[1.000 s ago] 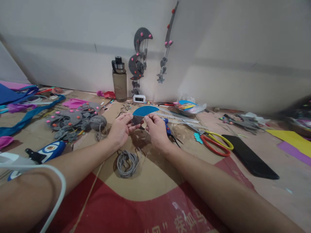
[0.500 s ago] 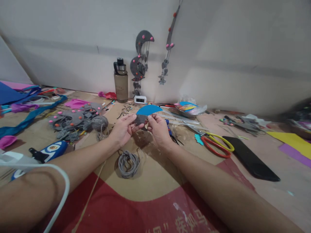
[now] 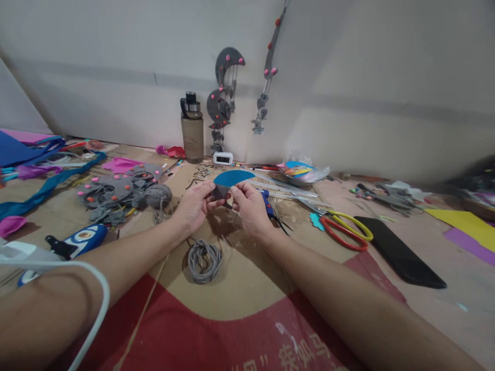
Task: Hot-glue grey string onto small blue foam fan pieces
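Note:
Between my two hands is a small dark grey felt piece (image 3: 221, 192), held up above the cardboard. My left hand (image 3: 195, 207) pinches its left side, thumb on top and fingers beneath. At its right edge, the thumb and fingertips of my right hand (image 3: 250, 208) are pressed together. A thin strand seems to hang below the right fingers, too fine to make out clearly. Behind the felt lies a blue half-round sheet (image 3: 234, 178). Nearer to me, a coiled bundle of grey cord (image 3: 204, 261) rests on the cardboard (image 3: 232, 301).
Scissors (image 3: 344, 230) with red and yellow handles lie right, beside a black phone-like slab (image 3: 400, 252). A blue-handled tool (image 3: 266, 201) is partly behind my right hand. Left are grey felt pieces with pompoms (image 3: 116, 190), a yarn ball (image 3: 158, 196) and a blue-and-white bottle (image 3: 85, 239). A drink bottle (image 3: 192, 131) stands behind.
The felt piece has tilted and shifted slightly left. My right fingers have moved a little left and down along its edge. The blue sheet appears slightly lower and further left.

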`<state>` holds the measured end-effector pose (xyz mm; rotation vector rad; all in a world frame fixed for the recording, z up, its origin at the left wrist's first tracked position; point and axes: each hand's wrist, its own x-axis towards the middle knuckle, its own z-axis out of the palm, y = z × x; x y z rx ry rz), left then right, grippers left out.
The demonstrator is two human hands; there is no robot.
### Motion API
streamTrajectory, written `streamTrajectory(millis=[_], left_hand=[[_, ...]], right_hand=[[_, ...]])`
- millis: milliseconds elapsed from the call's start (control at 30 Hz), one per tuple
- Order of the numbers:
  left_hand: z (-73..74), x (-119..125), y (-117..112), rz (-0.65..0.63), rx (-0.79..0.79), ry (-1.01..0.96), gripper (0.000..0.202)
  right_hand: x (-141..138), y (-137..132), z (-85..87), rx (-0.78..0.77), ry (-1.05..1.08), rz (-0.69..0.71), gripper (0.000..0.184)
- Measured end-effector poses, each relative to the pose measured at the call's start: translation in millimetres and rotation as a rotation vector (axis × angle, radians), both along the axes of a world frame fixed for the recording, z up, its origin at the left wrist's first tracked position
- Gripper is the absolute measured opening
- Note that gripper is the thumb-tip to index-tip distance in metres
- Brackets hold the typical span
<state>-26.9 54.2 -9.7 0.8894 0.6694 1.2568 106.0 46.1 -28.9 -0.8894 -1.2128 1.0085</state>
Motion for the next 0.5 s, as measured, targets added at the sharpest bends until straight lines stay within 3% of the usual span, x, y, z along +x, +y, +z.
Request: streamTrajectory(millis=[500], left_hand=[[0.1, -0.6, 1.0, -0.044, 0.019, 0.02, 0.006]], right_hand=[[-0.2, -1.4, 2.0, -0.022, 0.049, 0.026, 0.019]])
